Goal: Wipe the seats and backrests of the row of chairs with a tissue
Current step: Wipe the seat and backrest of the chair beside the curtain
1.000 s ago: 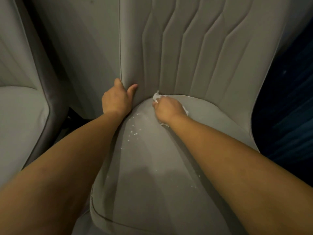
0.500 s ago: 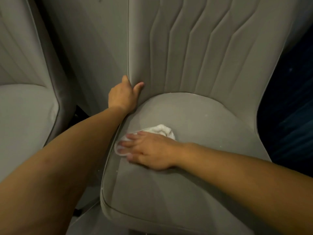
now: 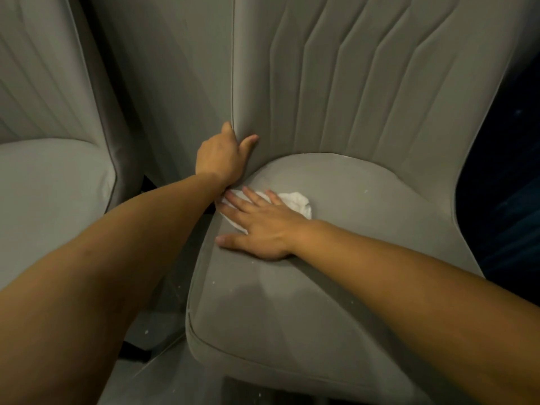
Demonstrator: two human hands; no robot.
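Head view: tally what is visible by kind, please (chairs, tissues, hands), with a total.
Chairs: 2, the chair being wiped and the next chair at the left
Tissues: 1, the tissue under the right hand
Hands: 2, the right hand flat on the tissue and the left hand gripping the backrest edge
Total: 5

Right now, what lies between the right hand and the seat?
In the head view, a white tissue lies pressed flat between the right hand and the seat.
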